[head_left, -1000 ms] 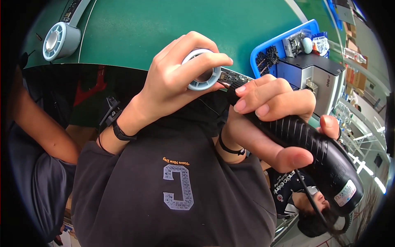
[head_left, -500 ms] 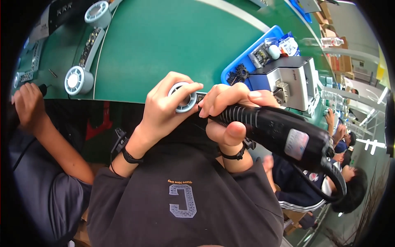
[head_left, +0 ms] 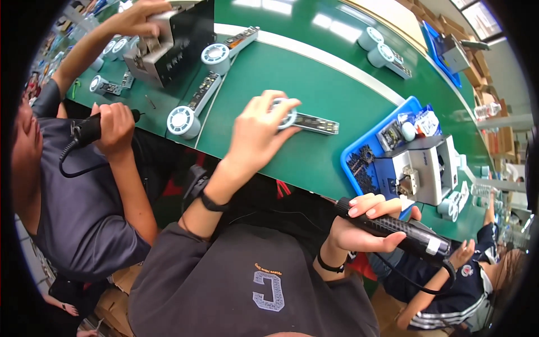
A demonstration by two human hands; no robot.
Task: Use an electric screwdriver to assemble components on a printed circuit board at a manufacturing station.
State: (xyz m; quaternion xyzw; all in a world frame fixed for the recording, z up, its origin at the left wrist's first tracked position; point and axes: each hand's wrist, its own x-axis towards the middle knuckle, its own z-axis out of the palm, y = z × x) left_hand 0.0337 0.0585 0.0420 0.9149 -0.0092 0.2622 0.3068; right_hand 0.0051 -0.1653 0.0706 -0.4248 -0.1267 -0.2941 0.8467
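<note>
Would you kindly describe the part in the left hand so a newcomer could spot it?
Over the green table, left of the blue tray, find the left hand. It holds a pale blue drum whose circuit-board arm extends right; unlike neighbouring drums farther left, this one is hand-held.

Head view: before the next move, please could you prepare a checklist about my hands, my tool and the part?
1. Left hand grips the pale-blue round spoked housing: ok.
2. Right hand grips the black cylindrical corded tool: ok.
3. Tool touches the long narrow circuit-board strip: not ok, they are apart.
4. Tool switched off: cannot tell.
5. Blue plastic tray holds small black parts: ok.
</note>
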